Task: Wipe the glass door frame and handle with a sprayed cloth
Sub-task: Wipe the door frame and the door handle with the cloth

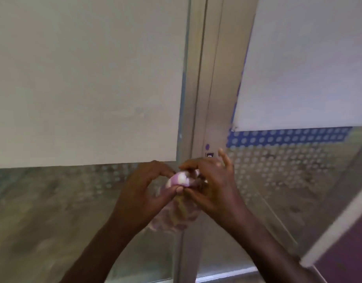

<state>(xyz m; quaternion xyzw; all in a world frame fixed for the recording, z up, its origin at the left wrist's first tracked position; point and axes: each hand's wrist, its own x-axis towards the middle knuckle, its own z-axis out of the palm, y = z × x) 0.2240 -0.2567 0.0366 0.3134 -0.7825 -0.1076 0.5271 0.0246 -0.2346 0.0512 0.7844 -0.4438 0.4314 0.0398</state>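
A silver metal door frame (212,82) runs up the middle of the view between two frosted glass panels. Just in front of it, at mid height, both hands hold a bunched purple-and-white cloth (181,178). My left hand (143,193) pinches the cloth from the left with thumb and fingers. From the right, my right hand (212,186) grips it, two fingers raised toward the frame. More of the cloth hangs below the hands. No door handle shows in this view.
A small dark label and a purple dot (207,147) sit on the frame above my right hand. The right panel carries a blue dotted band (288,137). A white bar (339,221) slants across the lower right, with a purple surface (351,262) beneath it.
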